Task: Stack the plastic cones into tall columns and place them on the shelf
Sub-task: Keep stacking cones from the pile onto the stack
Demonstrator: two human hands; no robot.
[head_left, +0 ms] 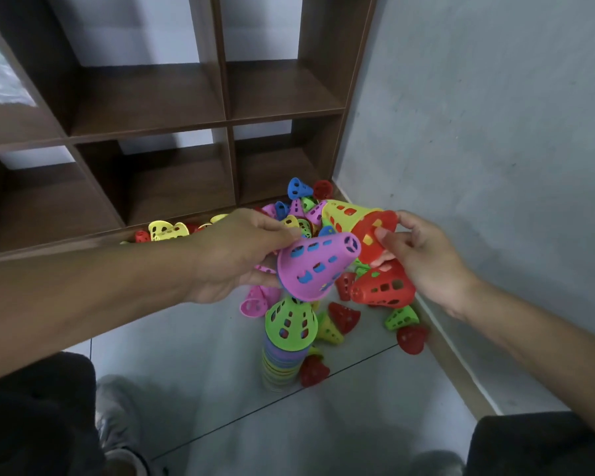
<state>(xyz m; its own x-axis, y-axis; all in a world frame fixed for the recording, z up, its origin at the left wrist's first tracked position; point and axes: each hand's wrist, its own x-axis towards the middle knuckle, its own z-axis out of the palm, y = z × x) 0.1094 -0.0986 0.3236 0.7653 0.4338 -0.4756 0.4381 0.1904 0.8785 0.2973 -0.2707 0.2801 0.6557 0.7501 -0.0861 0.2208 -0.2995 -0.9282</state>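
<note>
Purple plastic fills the middle of the view: a purple cone [318, 267] with slotted holes, blue showing through them, lies tilted with its narrow top toward the right, and the left hand [234, 255] has its grip clenched round the wide rim end, thumb on top and fingers beneath. Just to its right, the right hand [423, 255] pinches a red cone [375, 240] between thumb and fingers, the open mouth of that cone turned toward the purple one's tip; the two cones are touching or nearly so, and which cannot be told. A yellow cone [346, 214] sits just behind the red one, against it.

Below the hands a stacked column [284, 352] of many-coloured cones stands upright on the pale tiled floor [193, 355], topped by a green cone [291, 321]. Loose cones [382, 286] in red, yellow, green, blue and pink lie scattered around it and farther back, heaped into the corner where the floor meets the grey wall [495, 132] on the right. More of them, yellow and red, lie at the foot of the shelf.

The dark brown wooden shelf [227, 121] with open cubbies stands at the far left and centre. Dark trouser legs and a grey shoe [114, 407] show at the near edge.
</note>
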